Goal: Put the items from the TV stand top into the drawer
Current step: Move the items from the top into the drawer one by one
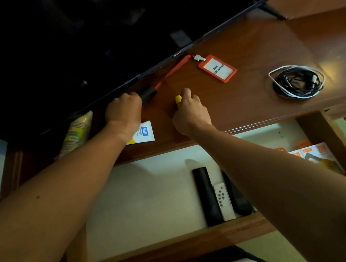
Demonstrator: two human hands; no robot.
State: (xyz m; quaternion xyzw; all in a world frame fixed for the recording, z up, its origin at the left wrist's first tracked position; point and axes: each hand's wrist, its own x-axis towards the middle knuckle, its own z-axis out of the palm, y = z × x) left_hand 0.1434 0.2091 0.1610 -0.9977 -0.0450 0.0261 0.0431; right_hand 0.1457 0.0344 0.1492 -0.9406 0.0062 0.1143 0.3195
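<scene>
On the brown TV stand top point(256, 48) my left hand point(124, 111) is closed around the black end of an orange lanyard point(169, 74), which runs to an orange visitor-pass holder point(217, 68). My right hand point(189, 112) grips a small yellow object point(178, 99), only its tip showing. A white-and-blue Safi tube point(144, 133) lies just below my left wrist. A coil of black and white cables point(297, 81) rests on the right. A tan bottle point(77, 133) lies on its side at the left. Below, the open drawer point(145, 204) holds remotes.
A large black TV point(104, 28) overhangs the back of the stand, its foot point(272, 11) at the far right. Inside the drawer lie two black remotes point(207, 196), a small white remote point(223, 200) and orange-printed packets point(318, 157). The drawer's wooden front rail point(175, 244) is nearest me.
</scene>
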